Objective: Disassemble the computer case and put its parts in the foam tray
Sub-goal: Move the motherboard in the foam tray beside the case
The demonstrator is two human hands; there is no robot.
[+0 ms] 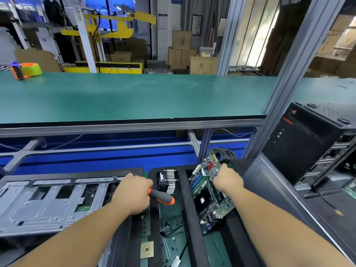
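The opened computer case (44, 205) lies flat at the lower left, its bare metal chassis facing up. My left hand (133, 191) grips an orange-and-black screwdriver (162, 197) at the case's right edge, the shaft pointing toward the case's top corner. My right hand (227, 180) holds the motherboard (209, 197) by its far edge, tilted over the right compartment of the black foam tray (185, 214). A heatsink with fan (167, 181) sits in the tray's middle compartment. A CPU chip (147, 249), a memory stick (145, 224) and loose cables (171, 228) lie in the tray's lower slots.
A second black computer tower (312, 143) stands at the right. A dark side panel (273, 189) leans beside the tray. A coil of black cable (223, 153) lies behind the motherboard. A green shelf (134, 97) with a tape dispenser (25, 70) runs above, held by an aluminium post (289, 81).
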